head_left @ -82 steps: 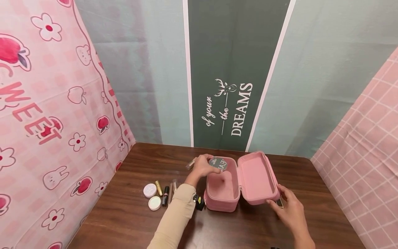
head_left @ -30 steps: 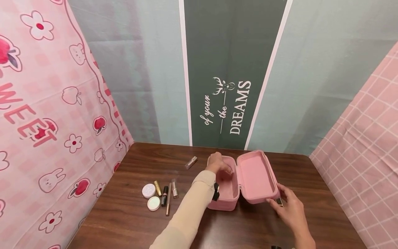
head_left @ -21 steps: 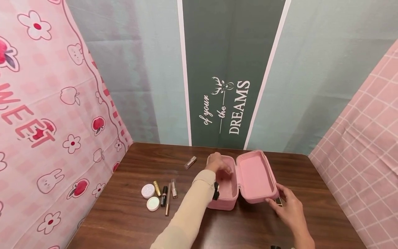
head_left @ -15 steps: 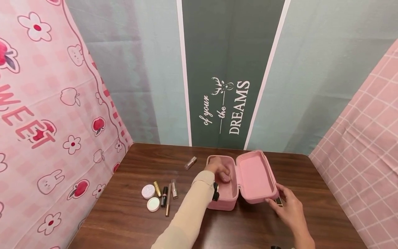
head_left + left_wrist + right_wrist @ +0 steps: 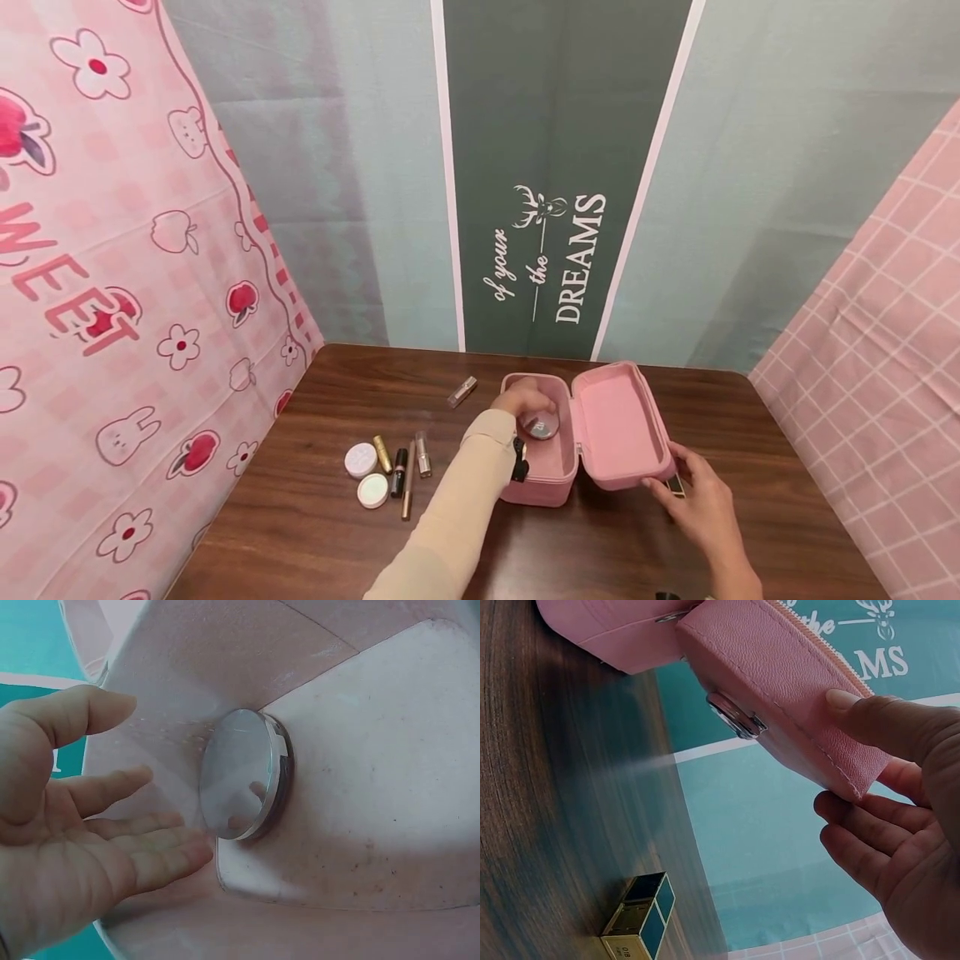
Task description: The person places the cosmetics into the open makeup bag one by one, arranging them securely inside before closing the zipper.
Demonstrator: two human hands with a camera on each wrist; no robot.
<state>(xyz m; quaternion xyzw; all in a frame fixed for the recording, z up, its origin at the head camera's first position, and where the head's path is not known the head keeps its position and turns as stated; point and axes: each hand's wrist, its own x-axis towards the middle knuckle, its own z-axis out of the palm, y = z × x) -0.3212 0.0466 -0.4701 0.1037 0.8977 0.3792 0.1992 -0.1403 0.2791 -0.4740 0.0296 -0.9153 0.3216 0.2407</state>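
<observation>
A pink cosmetic case point(image 5: 536, 493) stands unzipped on the table, its lid point(image 5: 618, 433) swung out to the right. Inside it is a round mirrored compact point(image 5: 236, 776), near a corner; the head view shows the same compact point(image 5: 542, 427) beside the fingers. My left hand point(image 5: 525, 398) reaches into the case. In the left wrist view the left hand point(image 5: 82, 825) has fingers extended, with the fingertips close to the compact; contact cannot be made out. My right hand point(image 5: 701, 500) pinches the lid's outer corner between thumb and fingers, as the right wrist view confirms.
Left of the case lie two round jars point(image 5: 361, 460), a gold tube point(image 5: 382, 455), a black tube point(image 5: 399, 473), a slim pencil point(image 5: 408, 483) and a clear-capped lipstick point(image 5: 423, 454). Another clear-capped tube point(image 5: 462, 392) lies farther back. A gold-and-black box-shaped tube point(image 5: 641, 919) lies near the right hand.
The left hand has lowered the compact from above the case's opening into it, and the fingers have loosened from it. The right hand stays on the lid.
</observation>
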